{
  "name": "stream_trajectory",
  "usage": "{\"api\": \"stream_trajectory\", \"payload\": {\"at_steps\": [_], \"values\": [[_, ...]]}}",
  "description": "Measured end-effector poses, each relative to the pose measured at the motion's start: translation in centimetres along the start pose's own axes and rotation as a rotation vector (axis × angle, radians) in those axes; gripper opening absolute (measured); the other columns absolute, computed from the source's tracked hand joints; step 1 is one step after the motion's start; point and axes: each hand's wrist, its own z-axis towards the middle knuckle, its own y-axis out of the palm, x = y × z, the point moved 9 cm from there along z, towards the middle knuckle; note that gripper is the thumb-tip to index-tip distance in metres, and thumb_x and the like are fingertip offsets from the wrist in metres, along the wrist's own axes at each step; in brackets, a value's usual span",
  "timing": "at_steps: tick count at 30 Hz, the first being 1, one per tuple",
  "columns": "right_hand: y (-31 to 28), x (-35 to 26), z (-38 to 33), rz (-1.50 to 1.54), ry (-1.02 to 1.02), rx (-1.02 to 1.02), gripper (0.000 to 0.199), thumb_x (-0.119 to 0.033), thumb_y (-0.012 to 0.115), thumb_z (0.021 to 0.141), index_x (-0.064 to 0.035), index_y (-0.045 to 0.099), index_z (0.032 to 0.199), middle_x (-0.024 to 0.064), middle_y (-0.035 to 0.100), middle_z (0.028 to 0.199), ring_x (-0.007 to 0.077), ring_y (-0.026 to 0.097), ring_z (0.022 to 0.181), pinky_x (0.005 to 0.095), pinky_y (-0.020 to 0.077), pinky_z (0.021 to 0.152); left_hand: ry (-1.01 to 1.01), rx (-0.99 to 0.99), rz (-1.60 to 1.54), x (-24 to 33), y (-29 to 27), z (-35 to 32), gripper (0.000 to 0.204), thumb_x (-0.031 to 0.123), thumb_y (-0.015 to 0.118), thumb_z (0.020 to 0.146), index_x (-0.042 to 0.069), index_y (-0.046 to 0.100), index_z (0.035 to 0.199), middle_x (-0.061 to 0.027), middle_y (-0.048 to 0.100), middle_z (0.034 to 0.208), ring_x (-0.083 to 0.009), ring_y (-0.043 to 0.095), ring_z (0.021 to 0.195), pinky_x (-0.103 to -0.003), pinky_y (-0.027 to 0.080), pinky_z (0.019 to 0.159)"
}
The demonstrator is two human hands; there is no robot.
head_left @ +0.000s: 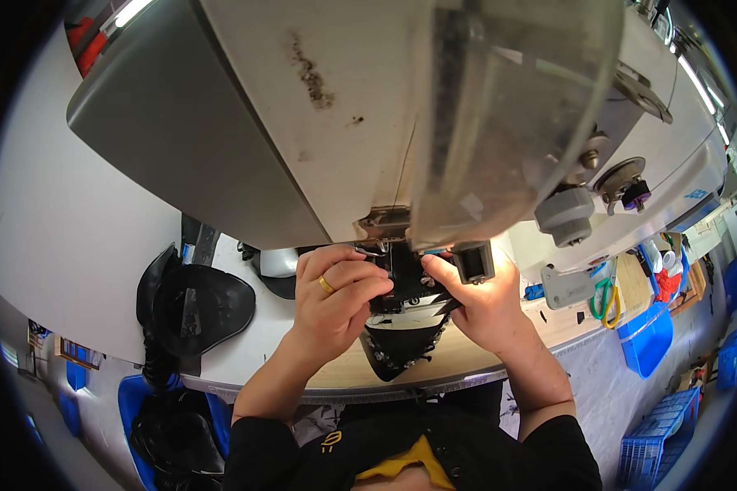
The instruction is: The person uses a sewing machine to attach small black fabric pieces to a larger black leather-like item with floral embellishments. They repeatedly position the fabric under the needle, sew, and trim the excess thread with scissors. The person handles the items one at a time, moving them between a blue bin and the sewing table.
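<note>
Below the head of a large white sewing machine [360,123], a black piece that looks like a shoe upper [397,348] lies on the bed, its pointed end toward me and a pale band across it. My left hand [327,299], with a gold ring, is closed at the left of the needle area. A thin metal tip shows by its fingertips; what they pinch is partly hidden. From the right, my right hand [487,303] grips the black piece, thumb stretched toward the needle and other fingers mostly hidden. A dark square machine part [473,263] stands in front of this hand.
Black moulded pieces [205,307] lie stacked on the table at left, above a blue tub [127,417] of black pieces. Scissors with green and yellow handles [606,303] and a blue bin [648,340] are at right. A clear guard [516,123] hangs above my right hand.
</note>
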Motion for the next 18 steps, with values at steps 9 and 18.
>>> {"api": "stream_trajectory", "payload": {"at_steps": [9, 18], "values": [[-0.47, -0.59, 0.47, -0.018, -0.009, 0.006, 0.049, 0.001, 0.07, 0.059, -0.0117, 0.07, 0.107, 0.0089, 0.067, 0.096, 0.0289, 0.065, 0.082, 0.0363, 0.0514, 0.071, 0.001, -0.005, -0.025, -0.03, -0.03, -0.34, 0.036, -0.002, 0.065, 0.058, 0.015, 0.069, 0.09, 0.0043, 0.066, 0.096, -0.0232, 0.058, 0.096, -0.035, 0.04, 0.082], [-0.37, -0.07, 0.72, -0.059, -0.036, 0.033, 0.046, 0.001, 0.069, 0.061, -0.0121, 0.068, 0.105, 0.0084, 0.067, 0.094, 0.0287, 0.064, 0.08, 0.0365, 0.0504, 0.068, 0.027, 0.038, 0.019, 0.72, -0.14, 0.17, 0.033, -0.006, 0.064, 0.057, 0.011, 0.069, 0.085, -0.0014, 0.069, 0.091, -0.0255, 0.056, 0.088, -0.035, 0.043, 0.079]]}}
